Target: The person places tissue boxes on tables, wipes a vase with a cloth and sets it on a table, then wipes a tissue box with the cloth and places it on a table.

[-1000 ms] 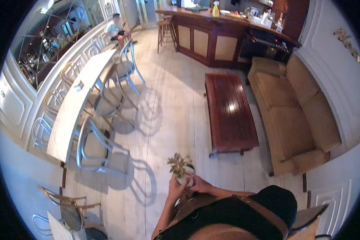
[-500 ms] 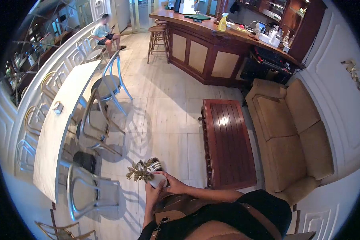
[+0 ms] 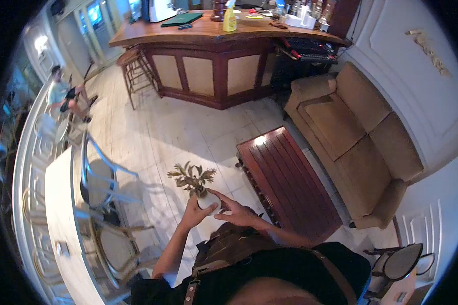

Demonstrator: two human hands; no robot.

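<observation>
In the head view, we hold a white pot with a leafy plant in front of the body, between the two hands. The pot is above the pale floor, to the left of the low slatted tabletop and apart from it. The plant's leaves point away from us, spreading over the far side of the pot.

Our left hand supports the pot at its left side; its fingers are clamped on the pot, with the thumb lying across the near face. Our right hand is at the right side of the pot. Its fingers are spread, the index finger reaching toward the rim; we cannot tell how firmly they press.

Surrounding items are located as follows. A brown sofa stands to the right of the slatted tabletop. A wooden counter stands at the far side and carries a yellow spray bottle. A stool stands at its left end. A long white tabletop runs along the left, with chairs beside it. A seated person is at the far left.
</observation>
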